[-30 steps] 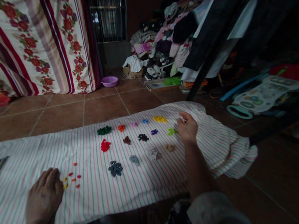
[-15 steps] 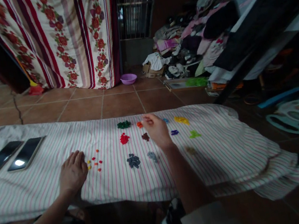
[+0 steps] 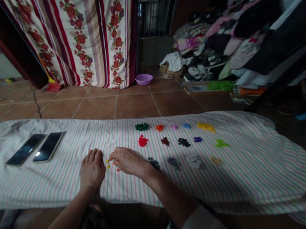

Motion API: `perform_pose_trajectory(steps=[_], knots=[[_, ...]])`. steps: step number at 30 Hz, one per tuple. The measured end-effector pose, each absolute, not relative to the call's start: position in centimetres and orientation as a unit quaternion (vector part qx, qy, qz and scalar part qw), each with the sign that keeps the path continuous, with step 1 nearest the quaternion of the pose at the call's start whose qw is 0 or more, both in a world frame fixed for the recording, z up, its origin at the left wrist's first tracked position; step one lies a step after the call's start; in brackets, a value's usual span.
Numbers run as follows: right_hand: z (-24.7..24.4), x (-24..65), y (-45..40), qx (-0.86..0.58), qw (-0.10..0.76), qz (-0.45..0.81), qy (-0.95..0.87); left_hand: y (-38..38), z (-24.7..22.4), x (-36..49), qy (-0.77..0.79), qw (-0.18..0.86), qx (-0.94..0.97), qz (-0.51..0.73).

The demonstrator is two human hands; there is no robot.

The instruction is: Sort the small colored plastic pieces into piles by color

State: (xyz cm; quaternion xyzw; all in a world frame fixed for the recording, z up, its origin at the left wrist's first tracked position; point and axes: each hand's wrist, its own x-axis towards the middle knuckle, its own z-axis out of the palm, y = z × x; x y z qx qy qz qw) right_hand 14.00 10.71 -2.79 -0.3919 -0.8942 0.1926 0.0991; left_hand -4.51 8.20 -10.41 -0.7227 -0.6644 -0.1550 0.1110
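My left hand point(image 3: 92, 169) lies flat, palm down, on a striped cloth, fingers stretched out. Just right of its fingertips are a few small yellow pieces point(image 3: 107, 164). My right hand point(image 3: 128, 161) reaches over the loose pieces beside them, its fingers bent down and drawn together; whatever they pinch is too small to make out. A small orange-red piece point(image 3: 118, 170) shows below its fingers, and others are covered by the hand. Close by are a red pile point(image 3: 142, 141) and a dark grey pile point(image 3: 154, 164), the latter partly behind my right wrist.
Sorted piles spread rightward, among them dark green point(image 3: 142, 126), orange point(image 3: 159, 128), black point(image 3: 184, 142), yellow point(image 3: 206, 127) and lime pieces point(image 3: 221, 143). Two phones point(image 3: 48, 147) lie at the left. Beyond the cloth, a purple basin point(image 3: 144, 79) stands on the tiled floor.
My right hand has moved left, from beside the orange pile to the loose pieces near my left hand. The pink and black piles are uncovered. The view has turned a little left.
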Motion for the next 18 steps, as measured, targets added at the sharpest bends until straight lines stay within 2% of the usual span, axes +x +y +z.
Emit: perform_pose_trajectory(steps=[8, 18], knots=[[-4.6, 10.9, 11.2, -0.399, 0.063, 0.104, -0.909, 8.1, -10.3, -4.5, -0.671, 0.098, -0.720, -0.149], [-5.3, 9.4, 11.7, -0.412, 0.085, 0.110, -0.900, 8.1, -10.4, -4.4, -0.674, 0.088, -0.716, -0.160]])
